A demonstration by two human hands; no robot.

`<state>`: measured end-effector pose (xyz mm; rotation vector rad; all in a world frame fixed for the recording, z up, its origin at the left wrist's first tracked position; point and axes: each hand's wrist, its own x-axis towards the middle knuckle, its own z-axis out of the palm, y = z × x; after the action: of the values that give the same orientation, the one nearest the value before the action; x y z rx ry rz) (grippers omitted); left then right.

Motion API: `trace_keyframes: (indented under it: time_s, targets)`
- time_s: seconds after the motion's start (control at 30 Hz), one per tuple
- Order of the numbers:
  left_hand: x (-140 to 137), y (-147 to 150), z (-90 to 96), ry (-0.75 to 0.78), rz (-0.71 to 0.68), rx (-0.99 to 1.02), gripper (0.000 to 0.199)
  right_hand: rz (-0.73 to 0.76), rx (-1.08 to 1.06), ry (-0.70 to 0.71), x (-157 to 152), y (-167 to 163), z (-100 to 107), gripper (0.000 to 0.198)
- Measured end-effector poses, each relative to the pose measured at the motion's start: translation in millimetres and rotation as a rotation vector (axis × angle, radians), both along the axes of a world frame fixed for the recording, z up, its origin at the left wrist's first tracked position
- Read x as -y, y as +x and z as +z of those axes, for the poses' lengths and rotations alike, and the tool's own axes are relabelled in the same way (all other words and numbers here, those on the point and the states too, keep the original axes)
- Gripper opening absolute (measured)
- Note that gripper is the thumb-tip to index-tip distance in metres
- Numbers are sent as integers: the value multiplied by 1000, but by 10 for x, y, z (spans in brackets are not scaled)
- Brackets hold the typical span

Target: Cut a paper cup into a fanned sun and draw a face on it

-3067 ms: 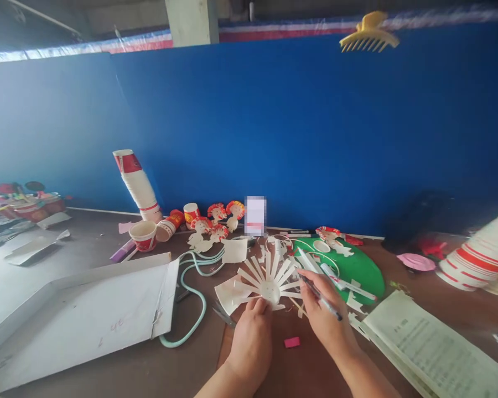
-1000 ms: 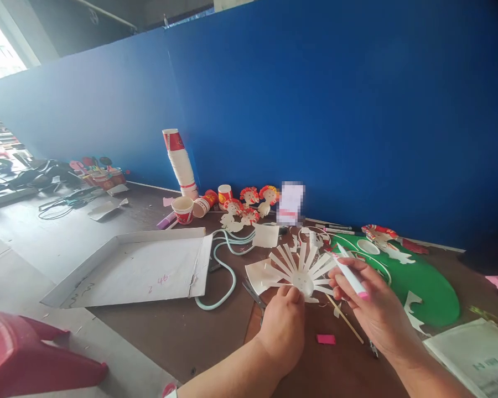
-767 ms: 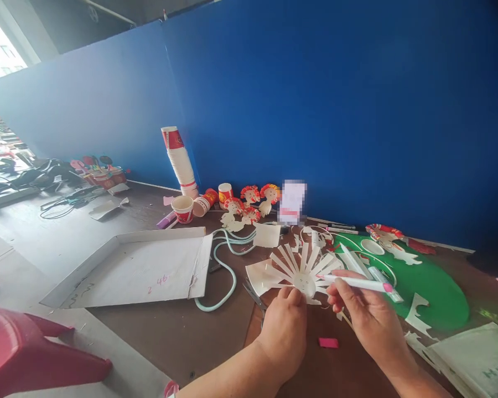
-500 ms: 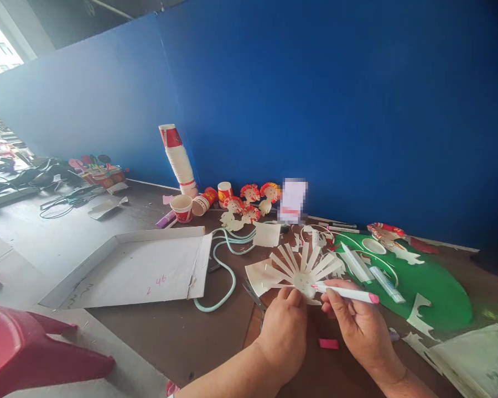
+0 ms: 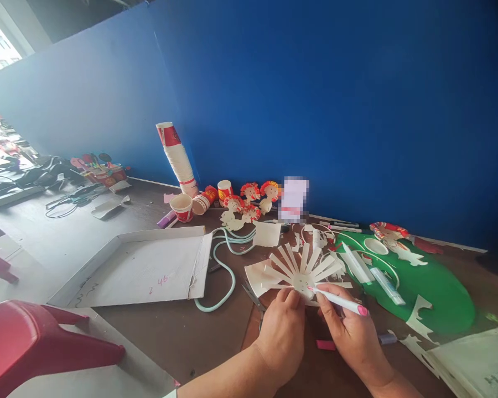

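In front of me a cut paper cup (image 5: 302, 281) is spread out in strips like hair round a small drawn face. My left hand (image 5: 285, 326) is closed on its lower edge and steadies it. Between the fingers of my right hand (image 5: 352, 326) is a white marker (image 5: 340, 300) with a pink end, its tip at the face's right cheek. A pink marker cap (image 5: 326, 345) lies on the table just below. Scissors (image 5: 253, 294) lie left of the paper cup, partly hidden by my left hand.
A shallow white box lid (image 5: 149, 271) lies to the left, beside a pale green cable (image 5: 228, 301). Stacked paper cups (image 5: 177, 160) and finished paper figures (image 5: 269, 193) stand by the blue partition (image 5: 315, 99). Glue tubes (image 5: 387, 286) and scraps lie on a green mat (image 5: 440, 287). A red stool (image 5: 20, 348) is lower left.
My right hand has moved slightly left and down, and the marker tip has shifted from beside the face onto its cheek. My left hand keeps its hold on the paper cup.
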<state>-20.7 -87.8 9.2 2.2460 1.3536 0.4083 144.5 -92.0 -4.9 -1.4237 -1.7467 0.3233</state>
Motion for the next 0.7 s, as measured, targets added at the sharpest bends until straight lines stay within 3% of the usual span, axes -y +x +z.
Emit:
trace_keyframes:
  time_s: [0.7]
  targets:
    - [-39, 30, 85, -87, 5, -8, 33, -66, 107, 36, -51, -49, -21, 17]
